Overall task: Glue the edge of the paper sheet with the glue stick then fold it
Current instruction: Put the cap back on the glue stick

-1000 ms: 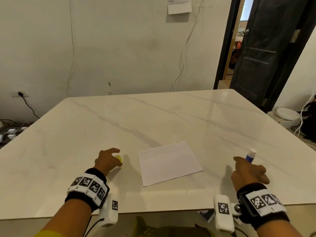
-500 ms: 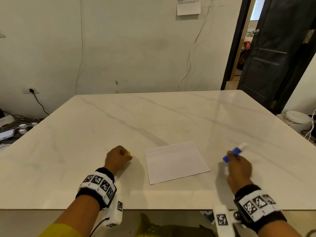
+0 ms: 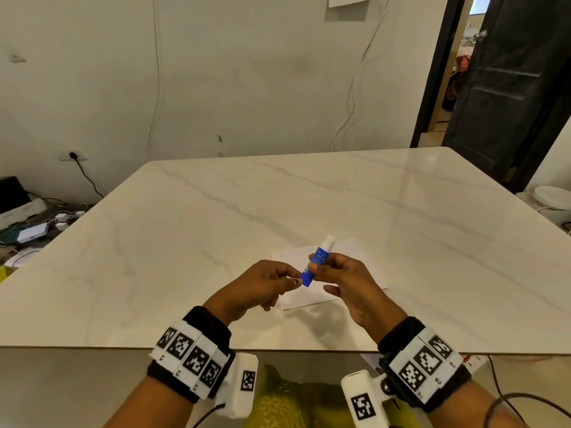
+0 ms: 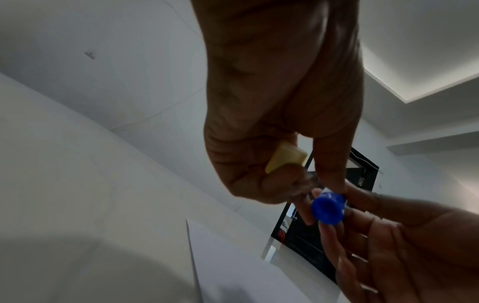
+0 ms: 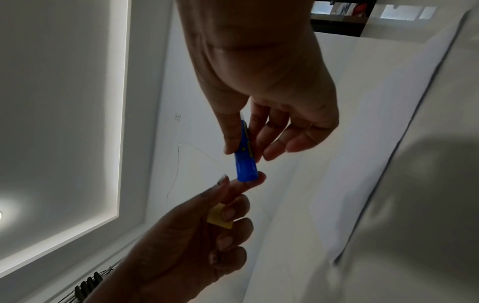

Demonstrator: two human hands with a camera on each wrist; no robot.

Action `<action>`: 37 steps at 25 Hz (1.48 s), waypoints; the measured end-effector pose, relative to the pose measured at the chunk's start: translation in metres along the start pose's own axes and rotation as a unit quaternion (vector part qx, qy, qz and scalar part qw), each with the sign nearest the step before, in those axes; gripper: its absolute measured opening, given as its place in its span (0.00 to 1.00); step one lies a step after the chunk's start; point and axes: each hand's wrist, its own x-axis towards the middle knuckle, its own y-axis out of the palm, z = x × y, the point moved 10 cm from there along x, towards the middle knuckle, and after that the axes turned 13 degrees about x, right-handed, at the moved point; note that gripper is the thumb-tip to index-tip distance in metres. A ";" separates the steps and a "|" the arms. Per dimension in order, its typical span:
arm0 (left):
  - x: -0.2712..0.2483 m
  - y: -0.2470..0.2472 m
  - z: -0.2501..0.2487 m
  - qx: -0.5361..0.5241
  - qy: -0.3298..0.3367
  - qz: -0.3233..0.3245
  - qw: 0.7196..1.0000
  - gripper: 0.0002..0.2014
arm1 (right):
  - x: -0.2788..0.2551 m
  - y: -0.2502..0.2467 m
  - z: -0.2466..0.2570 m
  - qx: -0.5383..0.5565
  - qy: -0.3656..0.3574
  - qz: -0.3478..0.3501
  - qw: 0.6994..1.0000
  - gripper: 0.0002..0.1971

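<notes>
Pinched in our right hand (image 3: 349,285), the glue stick (image 3: 318,257) tilts above the paper (image 3: 367,267). Our left hand (image 3: 262,285) pinches its blue base, a yellow cap (image 4: 285,157) tucked under curled fingers.

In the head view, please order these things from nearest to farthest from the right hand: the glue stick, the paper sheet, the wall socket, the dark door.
1. glue stick: held in the right hand itself, above the table.
2. paper sheet: flat on the table, just under and beyond both hands.
3. dark door: far right, past the table's corner.
4. wall socket: far left, low on the wall.
</notes>
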 end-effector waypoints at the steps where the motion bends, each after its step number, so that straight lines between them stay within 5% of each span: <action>1: -0.001 0.002 0.001 -0.003 0.003 -0.004 1.000 0.06 | -0.003 0.001 -0.001 -0.002 0.003 0.004 1.000 0.14; 9: 0.002 -0.001 -0.004 0.025 0.010 -0.108 0.994 0.06 | -0.011 -0.001 0.011 -0.024 -0.036 -0.008 0.999 0.09; 15: -0.002 -0.008 -0.011 0.057 0.016 -0.201 0.978 0.16 | -0.009 0.001 0.011 -0.032 -0.056 -0.031 0.997 0.09; 19: -0.003 0.005 -0.013 0.001 0.039 -0.035 0.999 0.04 | -0.011 0.008 0.013 -0.034 -0.044 0.028 0.998 0.05; 21: -0.007 0.011 -0.014 -0.052 0.058 0.047 0.996 0.08 | -0.014 0.015 0.016 -0.030 -0.043 0.082 0.995 0.06; 25: -0.014 0.015 -0.016 -0.105 0.055 0.097 0.988 0.12 | -0.014 0.024 0.019 0.015 -0.028 0.135 0.990 0.09; 32: -0.004 -0.026 -0.024 0.026 0.034 -0.178 0.983 0.12 | 0.002 0.015 0.026 0.028 -0.051 0.052 0.997 0.06; 37: 0.001 -0.025 -0.029 0.007 0.064 -0.170 0.983 0.07 | 0.005 0.014 0.030 0.009 -0.066 0.052 0.996 0.06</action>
